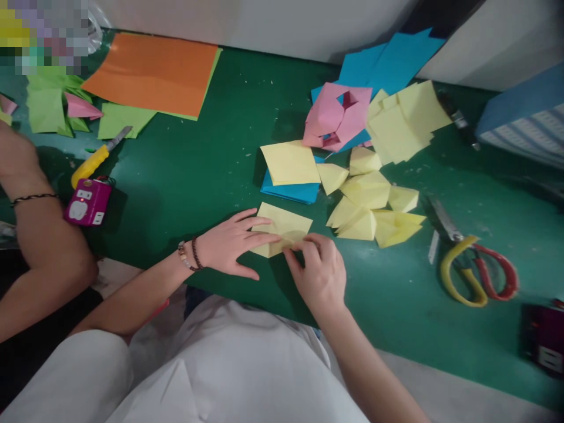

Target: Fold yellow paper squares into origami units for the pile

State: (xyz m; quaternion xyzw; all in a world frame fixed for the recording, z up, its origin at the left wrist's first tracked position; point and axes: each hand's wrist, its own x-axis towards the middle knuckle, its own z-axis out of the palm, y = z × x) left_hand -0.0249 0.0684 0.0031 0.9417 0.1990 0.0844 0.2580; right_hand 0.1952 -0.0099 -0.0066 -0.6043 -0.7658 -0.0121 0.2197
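L hand (231, 242) palm-down, fingers splayed, tips on yellow paper (288, 222); R hand (321, 270) curled, thumb + index pinching nr. edge.

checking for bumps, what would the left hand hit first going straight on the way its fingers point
Probably the right hand, just ahead across the yellow paper; the exact depth between them is unclear.

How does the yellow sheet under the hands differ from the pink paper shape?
The yellow sheet is mostly flat; the pink paper shape is bulky, with openings. The left hand and right hand touch the yellow sheet; neither touches the pink paper shape, farther back. Both are paper.
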